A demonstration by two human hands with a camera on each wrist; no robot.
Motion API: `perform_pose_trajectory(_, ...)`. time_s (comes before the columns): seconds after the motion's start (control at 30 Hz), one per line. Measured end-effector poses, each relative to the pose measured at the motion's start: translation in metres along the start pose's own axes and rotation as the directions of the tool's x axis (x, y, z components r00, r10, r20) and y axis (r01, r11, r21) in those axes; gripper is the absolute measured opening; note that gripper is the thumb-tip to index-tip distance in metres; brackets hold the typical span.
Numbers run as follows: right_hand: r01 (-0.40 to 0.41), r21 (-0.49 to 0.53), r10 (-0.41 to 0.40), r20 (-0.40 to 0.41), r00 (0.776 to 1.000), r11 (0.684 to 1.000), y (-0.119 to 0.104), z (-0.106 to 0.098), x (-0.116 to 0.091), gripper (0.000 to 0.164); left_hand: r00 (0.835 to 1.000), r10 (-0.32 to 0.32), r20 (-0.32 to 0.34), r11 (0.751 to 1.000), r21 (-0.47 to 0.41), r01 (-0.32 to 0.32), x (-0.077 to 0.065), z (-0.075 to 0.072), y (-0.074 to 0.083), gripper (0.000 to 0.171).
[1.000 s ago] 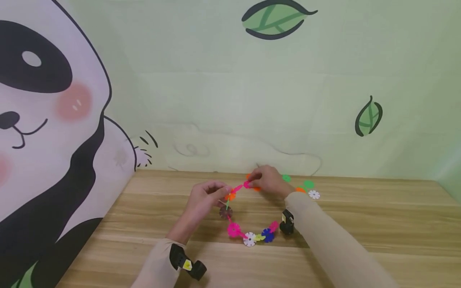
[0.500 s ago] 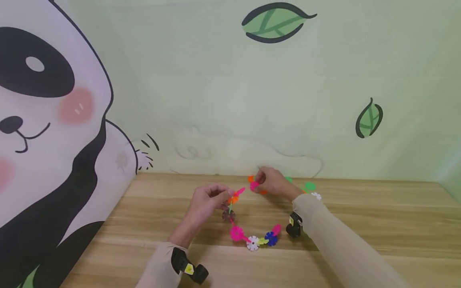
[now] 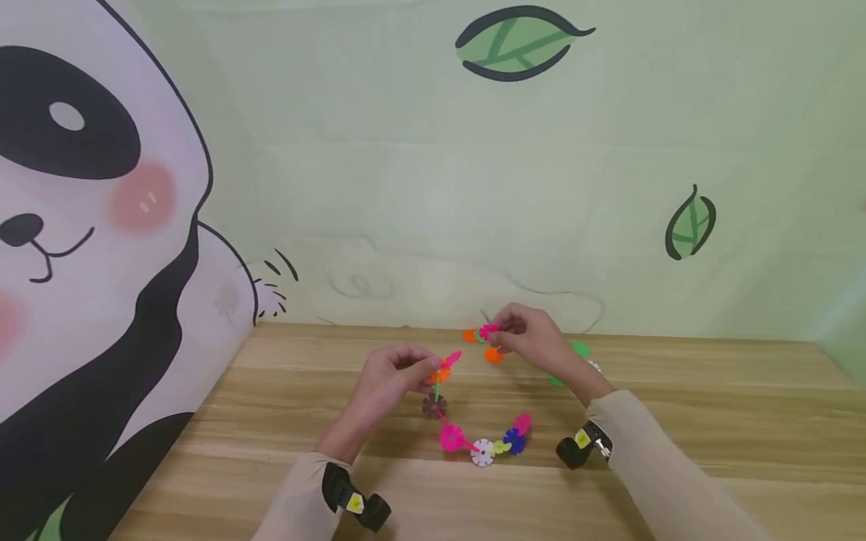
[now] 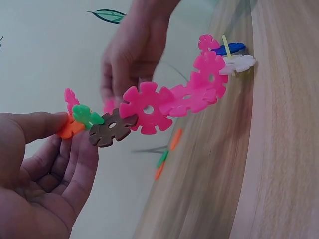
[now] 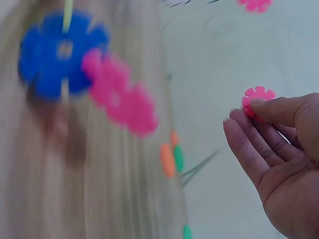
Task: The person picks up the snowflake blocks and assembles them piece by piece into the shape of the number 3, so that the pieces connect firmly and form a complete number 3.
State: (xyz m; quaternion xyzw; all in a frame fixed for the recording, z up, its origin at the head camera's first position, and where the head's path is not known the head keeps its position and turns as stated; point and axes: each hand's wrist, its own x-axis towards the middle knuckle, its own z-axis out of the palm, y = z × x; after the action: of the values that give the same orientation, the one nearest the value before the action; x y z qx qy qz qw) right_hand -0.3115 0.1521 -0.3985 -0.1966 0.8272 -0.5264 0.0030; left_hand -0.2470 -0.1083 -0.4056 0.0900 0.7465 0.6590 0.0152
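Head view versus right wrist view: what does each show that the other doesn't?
Head only: the left hand, the brown disc and the printed panda face. Right wrist only: the palm side of the right hand. Both: the right hand pinching a pink disc, the blue disc (blurred in the wrist view), and orange discs on the table.

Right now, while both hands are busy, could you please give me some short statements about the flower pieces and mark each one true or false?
1. The left grip pinches an orange piece of the chain. True.
2. The right grip holds a white piece. False: it pinches a pink piece.
3. The chain forms a closed ring. False: its two ends are apart.
4. The blue piece is part of the chain. True.
5. A green piece lies loose on the table. True.
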Motion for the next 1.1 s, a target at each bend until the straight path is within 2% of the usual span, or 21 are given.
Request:
perform_pose_trajectory(0.13, 0.035, 0.081, -0.034, -0.012, 0.999, 0.996, -0.012, 0.0, -0.018, 0.012, 1.0, 0.001, 0.02, 1.0, 0.02, -0.001, 0.0, 0.002, 0.0, 0.013)
perform_pose_trajectory(0.4, 0.035, 0.176, -0.023, -0.072, 0.997, 0.984, -0.025, 0.009, -0.042, 0.021, 0.999, 0.018, 0.036, 0.999, 0.029, -0.019, -0.001, 0.005, 0.001, 0.014)
perform_pose_trajectory(0.57, 0.041, 0.202, -0.024, -0.087, 0.996, 0.979, -0.026, 0.014, -0.046, 0.028, 0.999, 0.015, 0.036, 0.999, 0.038, -0.017, -0.002, 0.006, 0.001, 0.016)
perform_pose_trajectory(0.87, 0.06, 0.272, -0.039, -0.082, 0.996, 0.96, -0.026, 0.021, -0.051, 0.019, 1.0, 0.004, 0.022, 0.998, 0.063, -0.005, -0.004, 0.008, 0.001, 0.015)
perform_pose_trajectory(1.1, 0.063, 0.287, -0.048, -0.059, 0.997, 0.956, -0.027, 0.02, -0.052, 0.017, 0.999, 0.016, 0.029, 0.999, 0.032, -0.017, -0.003, 0.009, 0.004, 0.015)
